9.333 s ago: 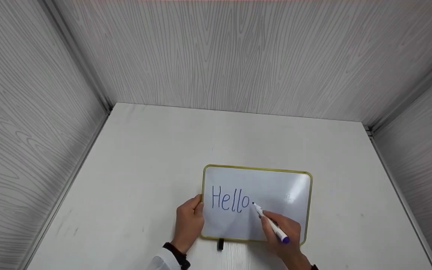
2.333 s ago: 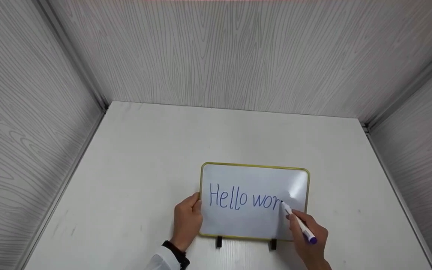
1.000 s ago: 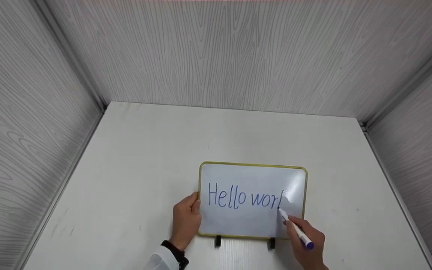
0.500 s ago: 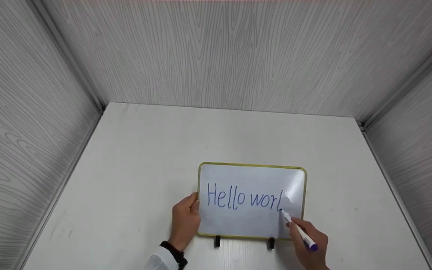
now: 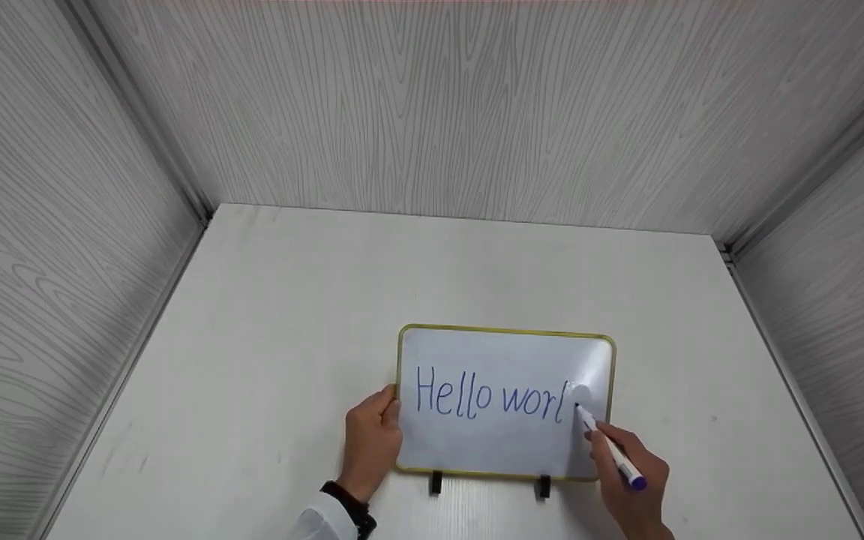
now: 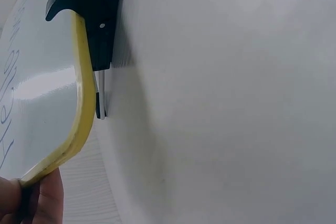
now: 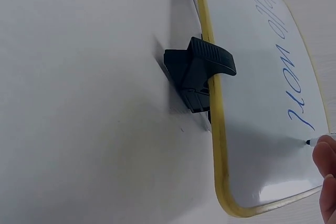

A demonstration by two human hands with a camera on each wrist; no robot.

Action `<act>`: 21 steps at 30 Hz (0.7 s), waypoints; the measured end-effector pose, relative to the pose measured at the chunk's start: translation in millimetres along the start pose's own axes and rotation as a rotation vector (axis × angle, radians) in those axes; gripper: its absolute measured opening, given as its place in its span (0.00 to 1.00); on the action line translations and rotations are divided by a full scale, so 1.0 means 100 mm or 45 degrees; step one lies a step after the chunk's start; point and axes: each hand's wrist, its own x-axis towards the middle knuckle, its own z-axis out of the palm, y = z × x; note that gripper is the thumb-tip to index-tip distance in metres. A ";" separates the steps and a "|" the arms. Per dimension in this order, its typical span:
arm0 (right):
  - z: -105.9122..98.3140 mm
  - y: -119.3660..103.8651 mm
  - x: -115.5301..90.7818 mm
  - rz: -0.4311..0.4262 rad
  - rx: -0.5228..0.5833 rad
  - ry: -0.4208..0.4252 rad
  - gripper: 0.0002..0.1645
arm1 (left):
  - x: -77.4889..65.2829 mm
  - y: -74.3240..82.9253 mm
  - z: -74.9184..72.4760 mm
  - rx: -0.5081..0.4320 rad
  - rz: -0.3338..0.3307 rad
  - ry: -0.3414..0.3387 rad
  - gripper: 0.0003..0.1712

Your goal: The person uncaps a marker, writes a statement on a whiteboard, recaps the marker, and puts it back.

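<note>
A small whiteboard [image 5: 492, 450] with a yellow frame leans on a stand and bears "Hello worl" in blue handwriting. My left hand [image 5: 373, 439] grips its left edge, thumb in front and fingers behind, as the left wrist view shows. In my right hand [image 5: 633, 480] a white marker [image 5: 612, 450] with a purple-blue end is pinched like a pen. Its dark tip is right at the board's surface, just right of the "l". In the right wrist view only some fingertips [image 7: 326, 156] show beside the marker's tip.
Two black stand feet [image 5: 436, 482] show under the board's lower edge; a black hook [image 7: 207, 59] of the stand clasps the frame. White table [image 5: 289, 300] surface surrounds the board. Grey wood-grain panels [image 5: 432, 112] rise at the back and both sides.
Since the oldest frame, the writing has grown from "Hello" to "Hello worl". In the last half second the marker tip has moved up and right from the foot of the "l". The left hand keeps its grip.
</note>
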 end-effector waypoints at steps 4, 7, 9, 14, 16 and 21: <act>0.01 0.00 0.01 0.024 -0.018 -0.020 0.15 | 0.00 0.00 0.00 -0.026 -0.031 -0.016 0.17; 0.02 -0.01 0.01 0.024 -0.017 -0.047 0.16 | 0.00 0.00 0.01 -0.029 -0.036 -0.015 0.17; 0.02 -0.01 0.01 0.018 -0.014 -0.064 0.16 | -0.01 0.00 0.01 -0.029 -0.030 -0.010 0.17; 0.02 0.00 -0.05 0.000 0.036 -0.076 0.17 | -0.01 0.00 0.01 -0.020 0.005 0.004 0.15; 0.01 0.01 -0.07 -0.016 0.062 -0.075 0.17 | 0.00 0.00 0.01 -0.006 0.013 0.011 0.14; -0.02 0.05 -0.07 -0.045 0.055 -0.076 0.17 | 0.00 0.00 0.00 0.008 0.026 0.022 0.14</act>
